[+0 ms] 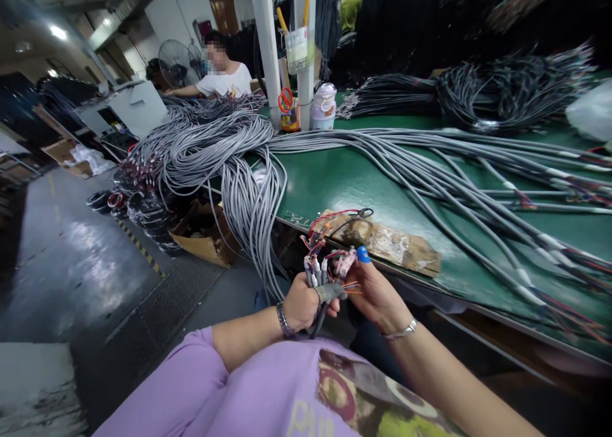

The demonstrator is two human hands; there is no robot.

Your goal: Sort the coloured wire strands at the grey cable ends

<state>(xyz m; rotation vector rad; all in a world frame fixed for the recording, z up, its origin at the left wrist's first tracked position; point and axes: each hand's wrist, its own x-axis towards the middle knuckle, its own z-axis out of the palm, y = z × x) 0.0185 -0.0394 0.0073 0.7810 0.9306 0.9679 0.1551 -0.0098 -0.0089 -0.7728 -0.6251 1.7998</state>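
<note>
My left hand [301, 304] is a closed fist round a bunch of grey cable ends [316, 272], whose thin coloured wires stick up above the fingers. My right hand [375, 293] is closed beside it, pinching a small white connector [345, 263] on those wires between thumb and fingers; a blue cap covers one fingertip. Both hands sit just off the near edge of the green table [344, 182]. A bracelet is on each wrist.
Long grey cables [430, 169] run across the table, and a large bundle [248, 201] hangs over its left end. A taped cardboard piece [387, 243] lies at the near edge. Cardboard boxes [201, 236] sit on the floor. Another person [222, 74] sits at the far left.
</note>
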